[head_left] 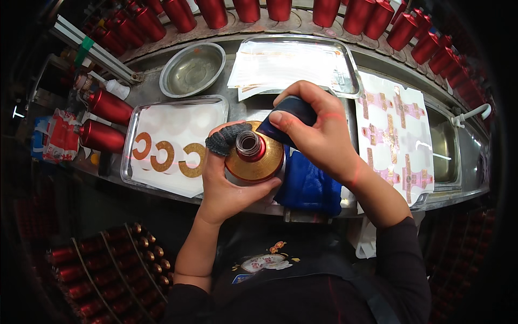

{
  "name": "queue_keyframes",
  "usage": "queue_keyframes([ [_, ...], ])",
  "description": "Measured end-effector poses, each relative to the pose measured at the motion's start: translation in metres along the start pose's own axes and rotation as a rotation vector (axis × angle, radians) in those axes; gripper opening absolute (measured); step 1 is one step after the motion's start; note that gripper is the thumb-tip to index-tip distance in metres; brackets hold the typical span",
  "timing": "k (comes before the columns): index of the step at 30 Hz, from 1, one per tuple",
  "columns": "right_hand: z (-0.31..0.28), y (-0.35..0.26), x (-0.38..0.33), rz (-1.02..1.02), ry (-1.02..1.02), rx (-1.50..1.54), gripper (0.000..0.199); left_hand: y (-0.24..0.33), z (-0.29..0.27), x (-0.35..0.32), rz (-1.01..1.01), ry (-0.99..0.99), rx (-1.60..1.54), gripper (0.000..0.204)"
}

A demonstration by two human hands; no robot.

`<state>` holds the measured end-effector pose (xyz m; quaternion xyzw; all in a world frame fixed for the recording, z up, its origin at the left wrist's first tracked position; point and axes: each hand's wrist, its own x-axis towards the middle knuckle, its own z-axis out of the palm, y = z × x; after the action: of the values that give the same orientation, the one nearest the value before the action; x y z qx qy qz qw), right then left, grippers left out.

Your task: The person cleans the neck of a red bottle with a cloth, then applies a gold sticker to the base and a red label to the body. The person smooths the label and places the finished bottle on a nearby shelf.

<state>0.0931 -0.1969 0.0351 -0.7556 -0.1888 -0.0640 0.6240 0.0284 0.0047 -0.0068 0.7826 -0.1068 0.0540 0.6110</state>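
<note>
My left hand (226, 181) grips a red bottle (254, 156) with a gold shoulder band, seen from above with its open neck toward me. A dark knitted cot covers that hand's forefinger, which rests on the bottle's shoulder. My right hand (318, 132) holds a dark blue pad (288, 116) and presses it against the bottle's upper right shoulder. A blue cloth (307, 186) lies under the right wrist, just right of the bottle.
A steel tray (129, 140) at left holds three gold and copper C-shaped decals (167, 155). Behind are a steel bowl (192, 69) and a tray of sheets (291, 62). A sheet of pink and gold decals (396, 140) lies at right. Red bottles (216, 12) line the back and lower left.
</note>
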Motion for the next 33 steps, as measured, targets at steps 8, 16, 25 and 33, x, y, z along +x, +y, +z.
queue_keyframes([
  [8, -0.003, -0.006, 0.014, 0.108, 0.13, 0.087, 0.019, 0.009, -0.02, 0.011, -0.096, -0.151, -0.379, 0.105],
  [16, -0.002, 0.0, 0.011, 0.198, -0.032, 0.005, 0.021, 0.008, -0.001, -0.007, -0.053, 0.007, -0.154, 0.096],
  [25, 0.0, -0.006, 0.052, 0.161, -0.292, 0.028, 0.02, 0.004, -0.016, 0.01, -0.077, -0.265, -0.395, 0.12],
  [33, 0.005, -0.001, 0.058, 0.169, -0.392, 0.155, 0.021, 0.002, -0.018, 0.015, -0.191, -0.257, -0.559, 0.106],
])
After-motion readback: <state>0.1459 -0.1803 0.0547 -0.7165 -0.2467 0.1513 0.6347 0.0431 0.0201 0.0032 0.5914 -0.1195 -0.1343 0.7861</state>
